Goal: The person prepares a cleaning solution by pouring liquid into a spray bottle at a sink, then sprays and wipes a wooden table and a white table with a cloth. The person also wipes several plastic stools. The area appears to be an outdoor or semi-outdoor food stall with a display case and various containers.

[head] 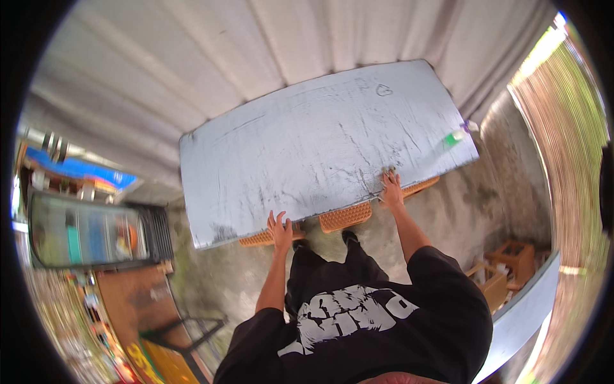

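Before me stands a table with a pale blue-white top (307, 144), scuffed with dark streaks and smudges. My left hand (280, 231) is at its near edge, fingers spread and holding nothing. Further right, my right hand (392, 188) rests at the near edge, its fingers over a small brownish thing (389, 170), perhaps a pad or a sponge. That thing is mostly hidden and too small to name surely. Toward the right end of the top is a blurred clear spray bottle (452, 139) with green liquid and a purple-and-white head.
Orange-brown woven-pattern plastic stools (345, 217) stand partly under the near edge. A pale curtain (230, 53) hangs behind the table. At left are a glass-fronted display case (96, 235) and a brown wooden tabletop (139, 297). More brown stools (513, 261) and another pale tabletop (523, 312) are at lower right.
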Tool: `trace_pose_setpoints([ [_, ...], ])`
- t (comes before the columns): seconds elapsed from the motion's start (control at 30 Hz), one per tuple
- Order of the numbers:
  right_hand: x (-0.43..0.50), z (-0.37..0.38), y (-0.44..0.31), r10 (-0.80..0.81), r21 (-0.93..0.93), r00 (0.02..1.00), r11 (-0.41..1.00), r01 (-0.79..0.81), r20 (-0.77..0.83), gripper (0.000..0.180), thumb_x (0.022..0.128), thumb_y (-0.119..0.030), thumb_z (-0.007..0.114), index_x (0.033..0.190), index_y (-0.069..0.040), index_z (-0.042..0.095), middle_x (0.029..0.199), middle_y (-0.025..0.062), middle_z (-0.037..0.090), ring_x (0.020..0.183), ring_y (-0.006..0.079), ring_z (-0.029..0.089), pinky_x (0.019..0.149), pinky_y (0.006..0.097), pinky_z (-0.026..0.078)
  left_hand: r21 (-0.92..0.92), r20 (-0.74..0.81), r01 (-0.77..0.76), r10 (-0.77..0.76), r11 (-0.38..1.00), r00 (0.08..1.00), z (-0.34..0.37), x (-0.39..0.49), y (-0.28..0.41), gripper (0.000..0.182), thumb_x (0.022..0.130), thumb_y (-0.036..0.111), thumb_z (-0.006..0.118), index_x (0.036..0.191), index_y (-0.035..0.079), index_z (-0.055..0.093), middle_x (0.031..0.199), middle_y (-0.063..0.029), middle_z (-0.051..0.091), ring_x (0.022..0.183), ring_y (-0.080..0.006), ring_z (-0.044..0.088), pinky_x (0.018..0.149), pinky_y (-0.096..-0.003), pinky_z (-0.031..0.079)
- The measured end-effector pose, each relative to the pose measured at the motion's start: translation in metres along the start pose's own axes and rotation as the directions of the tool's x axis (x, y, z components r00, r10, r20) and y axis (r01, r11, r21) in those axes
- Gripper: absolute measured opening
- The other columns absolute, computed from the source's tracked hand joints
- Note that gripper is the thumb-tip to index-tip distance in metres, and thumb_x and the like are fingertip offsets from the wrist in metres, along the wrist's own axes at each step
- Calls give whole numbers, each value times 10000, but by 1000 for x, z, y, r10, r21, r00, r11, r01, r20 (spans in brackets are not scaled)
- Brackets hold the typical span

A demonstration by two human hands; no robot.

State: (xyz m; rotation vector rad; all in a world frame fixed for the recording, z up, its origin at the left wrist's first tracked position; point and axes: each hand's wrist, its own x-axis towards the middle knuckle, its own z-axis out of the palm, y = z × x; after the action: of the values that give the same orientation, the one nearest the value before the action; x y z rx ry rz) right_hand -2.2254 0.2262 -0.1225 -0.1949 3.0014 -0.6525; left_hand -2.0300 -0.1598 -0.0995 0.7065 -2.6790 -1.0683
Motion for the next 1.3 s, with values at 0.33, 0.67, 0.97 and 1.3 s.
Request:
trace_pose_setpoints([
  [0.33,-4,34,-80,-391,229,916,903,364,87,552,850,62,574,1391,-35,522,1424,208,495,1293,412,435,1118,485,373,-51,-257,242,-246,969,934,-15,-73,-18,326,933,201,624,1256,157,615,1525,-240,337,1396,-458,284,1130,-570,268],
  [0.67,-35,47,-276,-712,436,692,664,608,120,535,895,57,558,1415,-61,509,1469,185,452,1323,391,410,1110,447,394,-188,-321,409,-450,893,833,-23,-188,-111,292,951,207,595,1225,108,617,1434,-241,457,1361,-431,355,1118,-505,309],
  [0.97,-53,183,-320,-755,128,637,655,745,155,531,948,-58,568,1464,-139,474,1513,90,429,1379,367,355,1137,452,368,-344,-96,530,-590,775,801,5,-168,-189,377,959,256,582,1282,61,589,1233,-155,653,1194,-378,559,1018,-475,425],
  [1.3,-73,181,-343,-785,-136,620,613,778,10,526,899,-127,561,1424,-136,523,1416,81,514,1283,341,426,1097,488,362,-740,45,528,-753,416,656,84,-49,-306,964,964,414,644,1572,68,-20,1514,-233,404,1344,-339,487,1105,-474,394],
])
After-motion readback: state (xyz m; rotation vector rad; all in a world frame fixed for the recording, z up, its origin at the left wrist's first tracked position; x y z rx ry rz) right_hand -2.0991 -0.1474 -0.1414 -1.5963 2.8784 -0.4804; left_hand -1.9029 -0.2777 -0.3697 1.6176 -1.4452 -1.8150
